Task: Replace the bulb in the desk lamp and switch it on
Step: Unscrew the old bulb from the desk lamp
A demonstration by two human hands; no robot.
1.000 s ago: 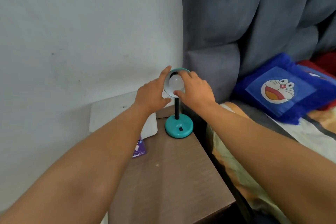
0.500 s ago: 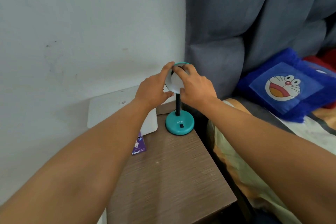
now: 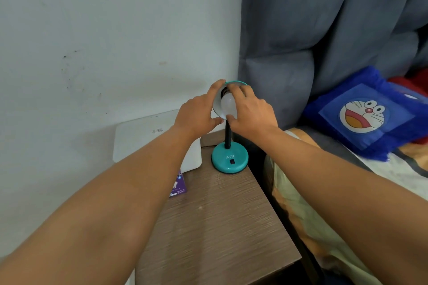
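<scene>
Beside white box (image 3: 148,136), left hand (image 3: 196,115) gripping lamp shade (image 3: 216,109), right hand (image 3: 252,113) gripping bulb (image 3: 228,105).

right hand (image 3: 252,115) gripping bulb (image 3: 228,106), left hand (image 3: 196,115) steadying shade (image 3: 238,82)

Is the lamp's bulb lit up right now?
No, the white bulb in the teal shade looks dull and casts no glow, with the right hand on it.
</scene>
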